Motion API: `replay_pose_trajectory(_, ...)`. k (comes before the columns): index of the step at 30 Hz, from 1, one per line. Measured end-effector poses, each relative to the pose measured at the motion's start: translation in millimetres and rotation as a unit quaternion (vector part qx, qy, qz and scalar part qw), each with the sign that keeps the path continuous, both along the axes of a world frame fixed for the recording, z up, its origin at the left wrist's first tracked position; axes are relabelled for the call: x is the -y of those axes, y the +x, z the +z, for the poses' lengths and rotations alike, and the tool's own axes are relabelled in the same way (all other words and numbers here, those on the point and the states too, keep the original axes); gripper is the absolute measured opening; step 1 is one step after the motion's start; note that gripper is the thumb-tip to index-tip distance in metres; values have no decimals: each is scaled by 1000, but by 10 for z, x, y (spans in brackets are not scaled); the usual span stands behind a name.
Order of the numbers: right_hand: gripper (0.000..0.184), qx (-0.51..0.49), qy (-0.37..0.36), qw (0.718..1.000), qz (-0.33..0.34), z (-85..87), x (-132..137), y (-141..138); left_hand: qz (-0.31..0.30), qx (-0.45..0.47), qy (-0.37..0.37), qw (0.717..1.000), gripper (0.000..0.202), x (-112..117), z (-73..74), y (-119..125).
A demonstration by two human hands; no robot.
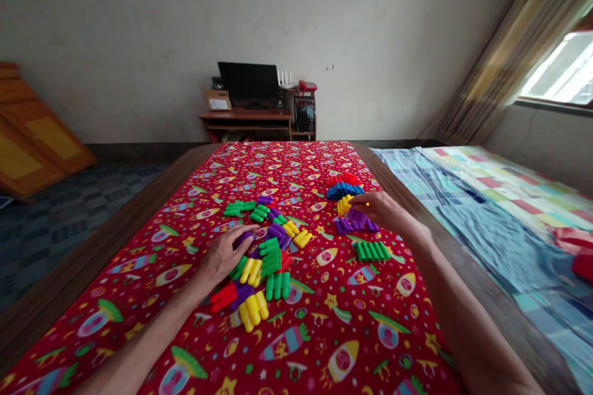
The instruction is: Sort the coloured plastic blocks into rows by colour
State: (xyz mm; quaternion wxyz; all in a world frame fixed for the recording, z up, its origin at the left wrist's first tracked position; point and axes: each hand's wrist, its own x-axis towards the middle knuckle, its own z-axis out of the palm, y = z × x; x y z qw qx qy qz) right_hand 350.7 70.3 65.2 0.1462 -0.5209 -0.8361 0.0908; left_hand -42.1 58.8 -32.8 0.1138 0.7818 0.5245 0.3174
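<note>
I count five single-colour groups on the table (178, 174): one red group (346, 179), one blue group (345, 191), one yellow group (343, 205), one purple group (343, 227), one green group (373, 251). My right hand (382, 211) grips one purple block (356, 216) at the purple group. My left hand (223, 254) touches one purple piece (244, 237) in one mixed pile (270, 261); its grip state I cannot tell.

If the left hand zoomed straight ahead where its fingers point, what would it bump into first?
Past the purple piece it touches, the left hand would probably bump into another purple piece, just to the right. Its height is unclear, so it might pass over.
</note>
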Motion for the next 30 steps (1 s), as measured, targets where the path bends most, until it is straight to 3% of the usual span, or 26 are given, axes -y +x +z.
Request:
replay_pose_trajectory(9,34,35,-56,997,40,-130,-43,16,0,-16,-9,1000,46,-4,22,1)
replay_pose_trajectory(16,32,55,-20,998,19,-245,-62,30,-11,-10,4,1000,41,5,29,12)
replay_pose_trajectory(24,37,124,-20,992,0,-170,142,-30,-22,0,16,1000,39,5,10,10)
replay_pose_trajectory(30,42,172,-10,985,-6,-251,132,-86,-25,-2,17,1000,39,5,16,10)
